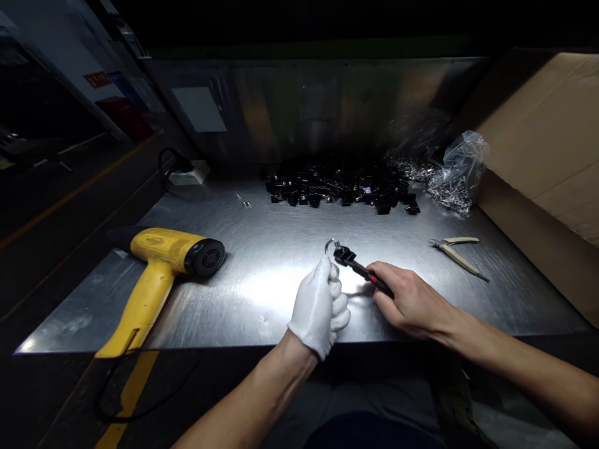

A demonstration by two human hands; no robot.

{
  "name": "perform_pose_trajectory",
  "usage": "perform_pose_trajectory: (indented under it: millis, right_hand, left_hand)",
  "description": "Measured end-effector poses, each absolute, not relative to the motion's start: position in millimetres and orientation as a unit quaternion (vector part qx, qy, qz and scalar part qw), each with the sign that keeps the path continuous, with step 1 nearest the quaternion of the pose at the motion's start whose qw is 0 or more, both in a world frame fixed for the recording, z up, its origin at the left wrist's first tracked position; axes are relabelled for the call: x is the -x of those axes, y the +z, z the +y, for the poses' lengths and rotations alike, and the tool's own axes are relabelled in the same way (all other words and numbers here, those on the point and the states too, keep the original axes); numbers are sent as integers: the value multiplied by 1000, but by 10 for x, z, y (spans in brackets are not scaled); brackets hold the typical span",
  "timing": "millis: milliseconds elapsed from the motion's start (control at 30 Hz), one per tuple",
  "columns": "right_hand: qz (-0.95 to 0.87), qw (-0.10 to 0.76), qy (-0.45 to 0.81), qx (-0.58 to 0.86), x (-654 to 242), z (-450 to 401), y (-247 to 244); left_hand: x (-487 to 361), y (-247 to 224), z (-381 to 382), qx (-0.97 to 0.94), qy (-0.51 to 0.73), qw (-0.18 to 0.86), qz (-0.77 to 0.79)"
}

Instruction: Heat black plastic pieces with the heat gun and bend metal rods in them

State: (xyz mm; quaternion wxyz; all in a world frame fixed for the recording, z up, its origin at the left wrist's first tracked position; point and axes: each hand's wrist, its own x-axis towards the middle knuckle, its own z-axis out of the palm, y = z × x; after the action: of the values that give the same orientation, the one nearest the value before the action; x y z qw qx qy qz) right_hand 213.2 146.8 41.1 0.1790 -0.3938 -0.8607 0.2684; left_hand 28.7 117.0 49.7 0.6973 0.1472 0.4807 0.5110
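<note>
My left hand (319, 305), in a white glove, is closed with thumb and forefinger pinching a small curved metal piece (329, 245) that arcs up and to the right. My bare right hand (407, 299) is wrapped round a black-handled tool with a red band (373, 280). At the tool's far end is a small black block-like part (345, 254) with a bit of shiny metal on it, close to the curved piece. Whether the curved piece touches that part I cannot tell. The tool's exact kind is unclear, since my fingers cover most of its handle.
A yellow heat gun (161, 255) lies at the left of the metal table (262, 231). Black parts (346, 187) are heaped at the back, beside clear bags of metal pieces (456, 181). Cream-handled cutters (458, 254) lie right, near a cardboard box (547, 125). Small metal bits (244, 201) lie back left.
</note>
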Motion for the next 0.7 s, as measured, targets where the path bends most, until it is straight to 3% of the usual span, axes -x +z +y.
perform_pose_trajectory:
  millis: [700]
  right_hand:
    - [-853,107,383,338,-2271,1617,646]
  left_hand:
    - [146,300,1194,-301,475,646,517]
